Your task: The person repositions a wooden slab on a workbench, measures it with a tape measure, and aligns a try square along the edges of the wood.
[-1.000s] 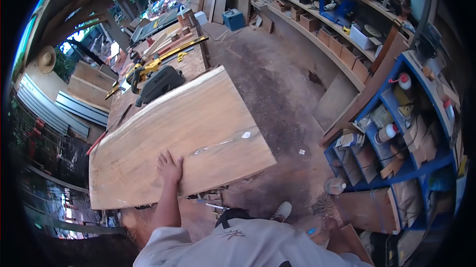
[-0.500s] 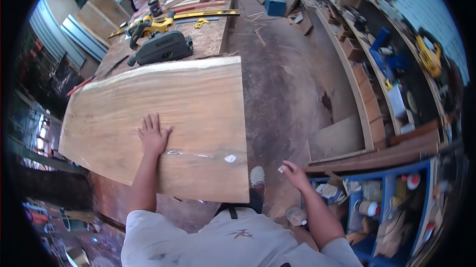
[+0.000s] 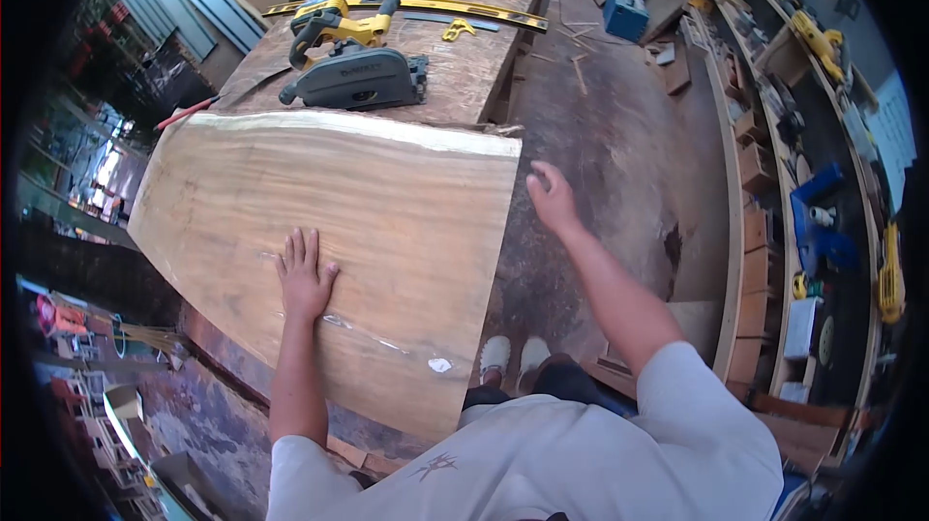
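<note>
A broad wooden slab (image 3: 406,202) with a pale live edge along its far side lies in front of me. My left hand (image 3: 306,287) rests flat on its face, fingers spread, just beyond a shiny line of clear filler (image 3: 363,331). A whitish patch (image 3: 440,365) marks the slab near its right edge. My right hand (image 3: 553,200) hovers off the slab's right edge, near the far corner, touching nothing there. Its fingers are curled toward the thumb, and whatever they hold is too small or hidden to make out.
A DeWalt circular saw (image 3: 358,76) sits on the workbench (image 3: 455,76) behind the slab, with a yellow spirit level (image 3: 503,16) and a small yellow clamp (image 3: 457,29). A blue box (image 3: 625,15) stands on the floor. Tool shelves (image 3: 764,173) line the right side.
My right hand has moved from beside my body to the slab's far right corner. A small white piece showed in its fingers before. My left hand stays flat on the slab; the view has shifted.
</note>
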A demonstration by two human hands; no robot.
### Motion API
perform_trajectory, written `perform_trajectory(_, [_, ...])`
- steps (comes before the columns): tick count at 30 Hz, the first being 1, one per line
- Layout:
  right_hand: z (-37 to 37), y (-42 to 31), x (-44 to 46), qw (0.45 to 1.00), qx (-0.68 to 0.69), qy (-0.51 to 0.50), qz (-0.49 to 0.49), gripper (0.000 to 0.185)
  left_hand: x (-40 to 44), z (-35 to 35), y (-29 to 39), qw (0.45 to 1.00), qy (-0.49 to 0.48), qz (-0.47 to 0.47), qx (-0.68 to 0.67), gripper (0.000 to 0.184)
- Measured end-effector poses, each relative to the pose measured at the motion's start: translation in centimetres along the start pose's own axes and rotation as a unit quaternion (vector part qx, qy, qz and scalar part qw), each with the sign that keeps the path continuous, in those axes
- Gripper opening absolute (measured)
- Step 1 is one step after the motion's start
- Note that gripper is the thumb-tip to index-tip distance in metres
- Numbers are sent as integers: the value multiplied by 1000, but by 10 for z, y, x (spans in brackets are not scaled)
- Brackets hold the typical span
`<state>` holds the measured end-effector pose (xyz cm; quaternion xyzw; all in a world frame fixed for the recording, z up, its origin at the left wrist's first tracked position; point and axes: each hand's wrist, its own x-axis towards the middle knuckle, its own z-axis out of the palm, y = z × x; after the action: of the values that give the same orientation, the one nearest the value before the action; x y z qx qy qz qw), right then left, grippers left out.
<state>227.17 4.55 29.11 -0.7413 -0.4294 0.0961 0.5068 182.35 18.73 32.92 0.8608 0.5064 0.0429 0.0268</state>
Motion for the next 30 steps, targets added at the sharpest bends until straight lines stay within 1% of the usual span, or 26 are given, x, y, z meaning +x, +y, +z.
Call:
perform_trajectory(2, [7, 20, 44, 997, -39, -27, -55, 42, -6, 3, 12, 1000, 8, -29, 1, 72])
perform_trajectory(3, [9, 27, 62, 995, -54, -72, -51, 46, -11, 3, 19, 999, 5, -48, -7, 72])
perform_trajectory(4, [15, 35, 73, 994, -45, -80, -58, 46, -15, 3, 27, 998, 4, -68, -16, 72])
perform_trajectory(6, [22, 41, 92, 982, 73, -175, -15, 45, -25, 1, 43, 996, -3, -93, -6, 74])
perform_trajectory(7, [23, 47, 98, 966, 133, -221, 11, 45, -31, 2, 53, 993, -7, -116, -14, 74])
perform_trajectory(8, [23, 54, 103, 944, 191, -267, 37, 44, -36, 2, 64, 990, -11, -140, -22, 75])
perform_trajectory(10, [21, 70, 111, 879, 305, -355, 95, 44, -42, 5, 87, 985, -16, -169, -11, 76])
perform_trajectory(11, [21, 75, 111, 859, 343, -358, 126, 43, -44, 6, 102, 977, -12, -213, -21, 77])
perform_trajectory(12, [18, 74, 113, 851, 354, -365, 135, 44, -43, 8, 117, 966, -9, -256, -31, 78])
perform_trajectory(15, [10, 81, 119, 826, 380, -389, 149, 44, -33, 18, 156, 951, -18, -308, 1, 79])
perform_trajectory(17, [8, 94, 124, 778, 431, -416, 188, 45, -21, 24, 176, 938, -13, -347, 21, 77])
perform_trajectory(18, [5, 101, 129, 773, 433, -420, 196, 45, -18, 27, 179, 936, -21, -351, 26, 77])
perform_trajectory(20, [-3, 113, 138, 781, 344, -483, 194, 44, -16, 29, 179, 933, 7, -359, 21, 76])
perform_trajectory(21, [-6, 116, 144, 771, 295, -527, 201, 44, -18, 29, 178, 931, -6, -365, 24, 76])
perform_trajectory(22, [-4, 120, 140, 765, 295, -532, 212, 44, -19, 30, 176, 934, 7, -355, 21, 75])
perform_trajectory(23, [-2, 115, 138, 770, 348, -503, 182, 46, -18, 31, 177, 938, 22, -346, 16, 74])
perform_trajectory(24, [1, 111, 139, 773, 398, -470, 151, 47, -17, 32, 177, 936, 15, -351, 16, 74])
perform_trajectory(25, [-1, 108, 142, 756, 362, -524, 152, 51, -17, 32, 176, 939, 24, -343, 14, 74])
perform_trajectory(26, [5, 106, 141, 753, 361, -527, 157, 51, -16, 31, 177, 942, 35, -335, 13, 73])
perform_trajectory(28, [13, 103, 138, 714, 410, -544, 164, 55, -13, 31, 179, 940, 28, -339, 16, 72])
perform_trajectory(29, [9, 100, 142, 737, 382, -543, 128, 53, -14, 29, 180, 939, 26, -341, 18, 71])
perform_trajectory(30, [4, 99, 149, 733, 379, -548, 132, 53, -14, 27, 182, 938, 21, -347, 17, 71])
